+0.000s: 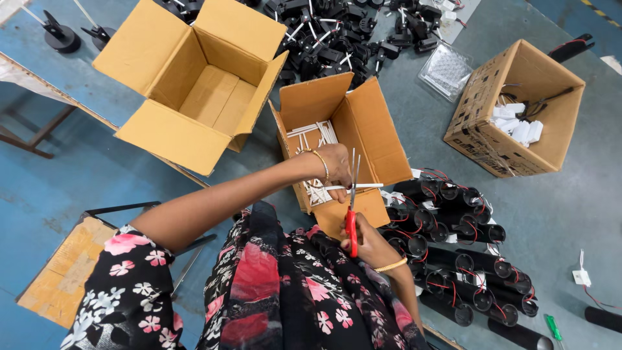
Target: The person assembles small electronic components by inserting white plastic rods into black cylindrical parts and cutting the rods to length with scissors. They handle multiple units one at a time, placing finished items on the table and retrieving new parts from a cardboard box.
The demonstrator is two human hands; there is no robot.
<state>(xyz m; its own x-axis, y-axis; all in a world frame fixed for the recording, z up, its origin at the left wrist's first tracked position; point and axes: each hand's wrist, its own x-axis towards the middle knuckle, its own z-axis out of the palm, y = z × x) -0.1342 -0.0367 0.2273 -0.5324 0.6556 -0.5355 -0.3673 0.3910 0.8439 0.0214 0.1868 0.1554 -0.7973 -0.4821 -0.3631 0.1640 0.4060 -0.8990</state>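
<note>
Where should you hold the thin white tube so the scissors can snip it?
Probably by its left part, from above, as the left hand does. The white tube lies level and its right end sticks out free, where the red-handled scissors cross it.

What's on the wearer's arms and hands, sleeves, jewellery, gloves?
No gloves. Left hand has a thin gold bangle at the wrist; right hand has a similar gold bangle. Left arm wears a short black sleeve with pink and white flowers. Forearms are bare.

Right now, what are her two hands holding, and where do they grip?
The right hand holds red-handled scissors by the handles. The left hand pinches a thin white tube near one end, across the open blades.
</note>
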